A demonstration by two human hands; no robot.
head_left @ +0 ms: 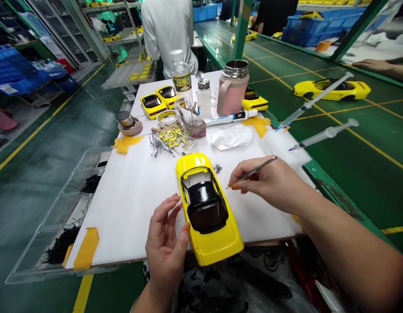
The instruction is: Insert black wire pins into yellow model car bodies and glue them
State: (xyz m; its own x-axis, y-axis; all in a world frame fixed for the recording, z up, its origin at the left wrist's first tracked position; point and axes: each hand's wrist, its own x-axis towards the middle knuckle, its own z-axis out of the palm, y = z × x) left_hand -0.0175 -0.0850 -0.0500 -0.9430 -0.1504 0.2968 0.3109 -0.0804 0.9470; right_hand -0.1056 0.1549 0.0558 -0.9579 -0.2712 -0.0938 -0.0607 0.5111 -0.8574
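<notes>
A yellow model car body (pixel 217 245) with a black roof and dark rear window lies on the white board, its rear end at the board's near edge. My left hand (pixel 167 239) is beside its left side, fingers apart and curved, the thumb at the car's edge. My right hand (pixel 260 180) pinches thin metal tweezers (pixel 253 170), their tip pointing down at the board just right of the car. A small pile of tiny black parts (pixel 217 168) lies by the car's upper right side.
Behind the car are a bag of yellow parts (pixel 173 135), a white cloth (pixel 232 138), a marker (pixel 230 118), a pink flask (pixel 233 89) and a bottle (pixel 181 78). Two syringes (pixel 325 135) lie at right. A clear tray (pixel 34 243) holds black parts at left. A person (pixel 168 34) stands ahead.
</notes>
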